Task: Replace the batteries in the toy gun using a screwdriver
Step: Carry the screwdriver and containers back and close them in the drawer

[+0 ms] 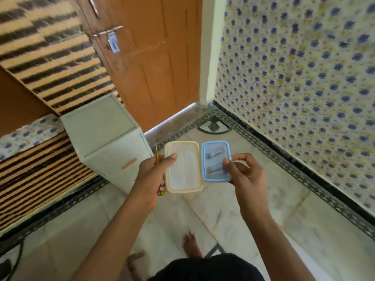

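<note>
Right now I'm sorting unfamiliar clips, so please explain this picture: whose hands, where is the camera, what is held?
No machine here: these are a person's two bare hands, filmed by one wide camera worn on their head, looking down. The left hand holds a cream-rimmed translucent plastic lid or tray together with a thin yellow screwdriver. The right hand holds a small blue-rimmed clear plastic box with batteries inside. Below lie a pale marble floor and the person's bare foot.

Left grip [152,176] on cream-rimmed lid [183,169] and screwdriver [156,158]; right grip [247,179] on blue box [215,179] of batteries [215,153]
</note>
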Action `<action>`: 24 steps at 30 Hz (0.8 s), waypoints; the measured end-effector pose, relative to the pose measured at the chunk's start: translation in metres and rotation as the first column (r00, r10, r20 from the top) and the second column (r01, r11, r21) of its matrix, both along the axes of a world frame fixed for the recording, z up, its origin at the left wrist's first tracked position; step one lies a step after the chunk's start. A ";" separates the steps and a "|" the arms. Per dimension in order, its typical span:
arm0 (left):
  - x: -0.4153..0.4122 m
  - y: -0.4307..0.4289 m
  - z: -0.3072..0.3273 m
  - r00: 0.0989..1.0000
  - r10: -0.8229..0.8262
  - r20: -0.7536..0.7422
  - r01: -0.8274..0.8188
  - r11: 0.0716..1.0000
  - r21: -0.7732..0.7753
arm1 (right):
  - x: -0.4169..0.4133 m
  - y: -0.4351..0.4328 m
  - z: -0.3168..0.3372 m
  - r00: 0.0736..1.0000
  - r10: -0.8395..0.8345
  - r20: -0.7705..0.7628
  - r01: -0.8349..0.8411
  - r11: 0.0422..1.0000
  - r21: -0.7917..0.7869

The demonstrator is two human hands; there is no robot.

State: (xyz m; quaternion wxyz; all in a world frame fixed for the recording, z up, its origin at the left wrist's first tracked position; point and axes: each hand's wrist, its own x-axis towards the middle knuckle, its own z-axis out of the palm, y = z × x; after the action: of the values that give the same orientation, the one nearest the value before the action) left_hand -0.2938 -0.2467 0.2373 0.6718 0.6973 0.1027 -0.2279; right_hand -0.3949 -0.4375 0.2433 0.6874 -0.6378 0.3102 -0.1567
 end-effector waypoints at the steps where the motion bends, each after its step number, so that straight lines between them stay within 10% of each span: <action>1: 0.017 0.002 0.004 1.000 0.021 0.011 -0.022 1.000 0.013 | 0.019 0.000 0.002 0.999 0.034 0.013 -0.034 0.999 -0.014; 12: 0.198 0.054 0.026 0.946 0.319 0.061 -0.323 0.945 0.058 | 0.252 0.021 0.008 0.916 0.383 0.121 -0.376 0.924 -0.074; 24: 0.320 0.140 -0.019 0.693 0.709 -0.128 -0.709 0.703 0.055 | 0.446 0.101 -0.044 0.711 0.702 0.026 -0.692 0.706 -0.149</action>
State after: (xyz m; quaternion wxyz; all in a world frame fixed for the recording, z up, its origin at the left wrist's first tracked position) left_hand 0.0264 -0.1070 0.2179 0.6981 0.5867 0.4103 0.0004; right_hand 0.0508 -0.3370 0.1992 0.6650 -0.7436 0.0073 0.0693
